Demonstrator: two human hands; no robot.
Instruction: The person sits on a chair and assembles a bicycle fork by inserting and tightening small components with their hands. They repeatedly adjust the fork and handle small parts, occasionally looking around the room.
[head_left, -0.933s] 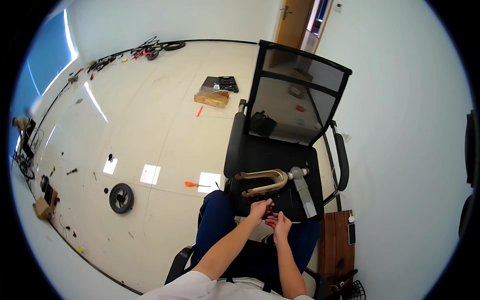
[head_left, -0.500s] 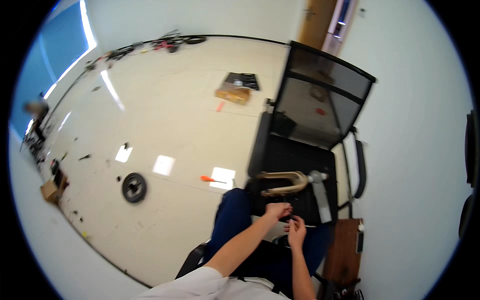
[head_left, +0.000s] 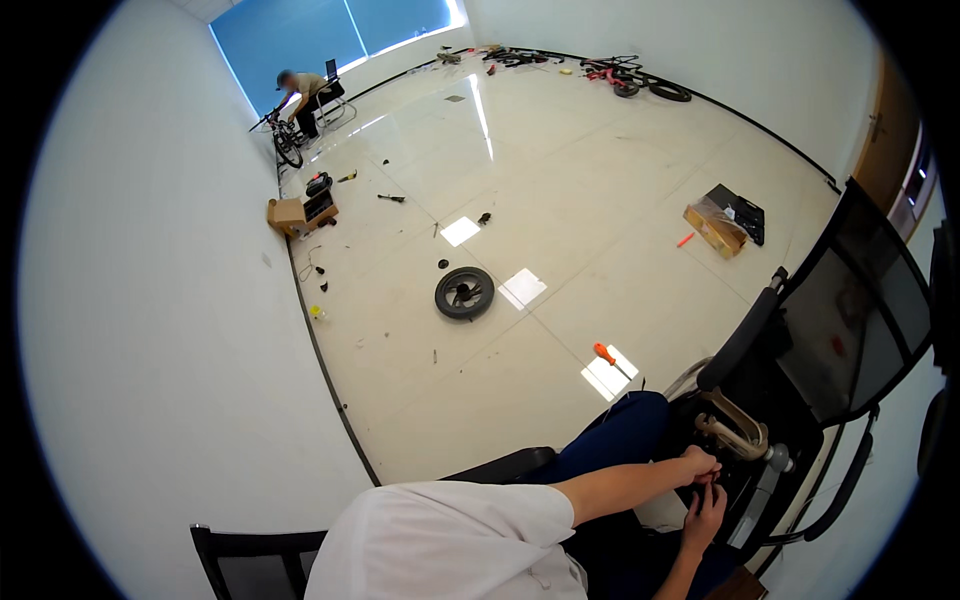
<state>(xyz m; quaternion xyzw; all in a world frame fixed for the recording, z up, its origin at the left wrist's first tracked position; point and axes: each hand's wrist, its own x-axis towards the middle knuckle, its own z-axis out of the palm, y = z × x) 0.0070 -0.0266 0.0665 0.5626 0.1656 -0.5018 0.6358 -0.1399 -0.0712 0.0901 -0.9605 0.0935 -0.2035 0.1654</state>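
Observation:
My left hand (head_left: pixel 703 464) and my right hand (head_left: pixel 707 515) meet over my lap at the front of a black mesh chair (head_left: pixel 846 310). The fingers of both are closed and nearly touching, around something small and dark that I cannot make out. Just beyond them, a tan U-shaped fork (head_left: pixel 738 432), like a small bicycle's front fork, lies on the chair seat. Beside it rests a grey tube-like part (head_left: pixel 758 508) with a rounded end.
On the floor lie an orange-handled screwdriver (head_left: pixel 604 353), a small black wheel (head_left: pixel 465 293) and a cardboard box (head_left: pixel 716 228) beside a black case (head_left: pixel 738 212). Another box (head_left: pixel 287 214) stands by the left wall. Far off, a person (head_left: pixel 312 97) sits by a bicycle (head_left: pixel 288 145).
My view has swung to the left, so the chair and my hands appear farther right and lower. Both hands stay close together by the fork.

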